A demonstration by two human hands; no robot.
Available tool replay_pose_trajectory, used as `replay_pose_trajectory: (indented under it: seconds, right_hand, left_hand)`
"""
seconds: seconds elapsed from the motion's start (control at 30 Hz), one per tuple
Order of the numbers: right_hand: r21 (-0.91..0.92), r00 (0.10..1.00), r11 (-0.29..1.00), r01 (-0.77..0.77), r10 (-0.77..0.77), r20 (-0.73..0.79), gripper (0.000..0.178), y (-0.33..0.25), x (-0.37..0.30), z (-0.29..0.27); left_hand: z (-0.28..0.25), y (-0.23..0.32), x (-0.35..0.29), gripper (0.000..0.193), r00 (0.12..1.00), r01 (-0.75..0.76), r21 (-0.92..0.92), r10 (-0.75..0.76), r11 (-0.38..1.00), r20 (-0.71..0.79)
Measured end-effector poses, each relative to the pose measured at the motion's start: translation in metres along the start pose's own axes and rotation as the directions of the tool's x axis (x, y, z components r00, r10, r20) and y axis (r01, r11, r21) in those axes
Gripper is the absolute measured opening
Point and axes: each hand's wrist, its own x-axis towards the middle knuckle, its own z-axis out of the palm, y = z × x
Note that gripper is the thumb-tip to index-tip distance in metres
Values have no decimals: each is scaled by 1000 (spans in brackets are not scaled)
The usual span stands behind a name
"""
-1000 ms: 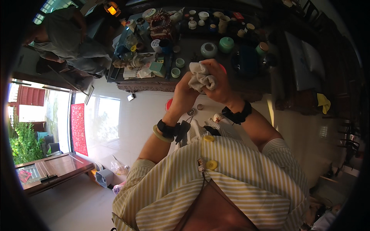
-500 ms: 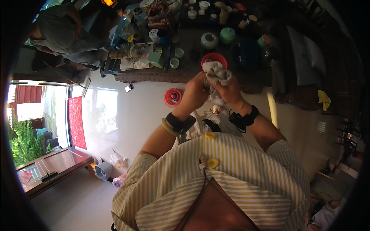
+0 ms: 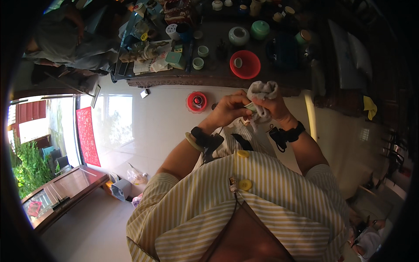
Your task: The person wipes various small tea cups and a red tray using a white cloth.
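In front of my body, my left hand (image 3: 231,108) pinches a small pale cup (image 3: 250,106), of which only part of the rim and side shows. My right hand (image 3: 274,108) is closed round a bunched grey-white cloth (image 3: 262,90). The cloth hangs down against the cup, covering its right side. Just beyond my hands, a red bowl (image 3: 251,72) stands near the table's front edge with a small cup (image 3: 238,63) in it. To its left, two small pale green cups (image 3: 198,63) stand on the table.
The dark table (image 3: 214,74) carries a round pale jar (image 3: 238,36), a green lidded jar (image 3: 260,29), a light green box (image 3: 175,60) and newspaper (image 3: 150,64). On the floor are a red basin (image 3: 196,101) and a grey bin (image 3: 121,190). Another person (image 3: 65,39) is at the far left.
Both hands have drawn back from the red bowl toward my body, with the cloth. The bowl and the cup in it are now uncovered, and a cup's rim shows at my left fingers.
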Motion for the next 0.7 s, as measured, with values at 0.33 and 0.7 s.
replay_pose_trajectory:
  seconds: [0.33, 0.7]
  right_hand:
    - [696, 950, 648, -309, 252, 186, 36, 22, 2, 7]
    - [495, 958, 863, -98, 217, -188, 29, 32, -14, 1]
  left_hand:
    - [-7, -10, 0, 10, 995, 90, -427, -59, 900, 85]
    - [6, 4, 7, 15, 990, 141, -101, -139, 985, 24]
